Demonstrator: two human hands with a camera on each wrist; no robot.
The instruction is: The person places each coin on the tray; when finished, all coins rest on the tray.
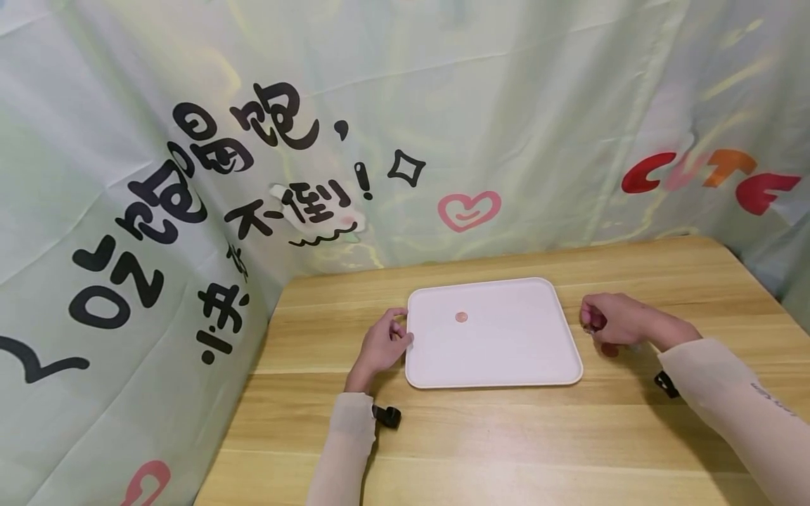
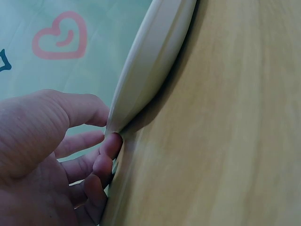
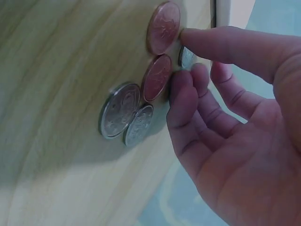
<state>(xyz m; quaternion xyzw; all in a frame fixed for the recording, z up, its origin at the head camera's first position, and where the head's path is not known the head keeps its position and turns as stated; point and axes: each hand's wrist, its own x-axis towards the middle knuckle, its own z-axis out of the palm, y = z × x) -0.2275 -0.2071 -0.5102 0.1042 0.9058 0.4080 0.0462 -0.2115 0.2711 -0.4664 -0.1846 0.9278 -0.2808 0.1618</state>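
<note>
A white rectangular tray (image 1: 496,351) lies on the table with one copper coin (image 1: 461,317) on it, left of its middle. At the tray's left rim, my left hand (image 1: 382,346) holds the edge with thumb and fingertips; the left wrist view shows the thumb against the rim (image 2: 150,52). My right hand (image 1: 615,320) is over the table just right of the tray. Its thumb and fingertips close around a small silver coin (image 3: 186,57), partly hidden by them. Beside them lie two copper coins (image 3: 163,27), a large silver coin (image 3: 120,110) and a smaller silver coin (image 3: 139,125).
The wooden table (image 1: 481,443) extends around the tray. A printed cloth (image 1: 538,126) hangs behind it and along the left side. Black wrist cameras (image 1: 387,417) sit on both wrists, close to the table.
</note>
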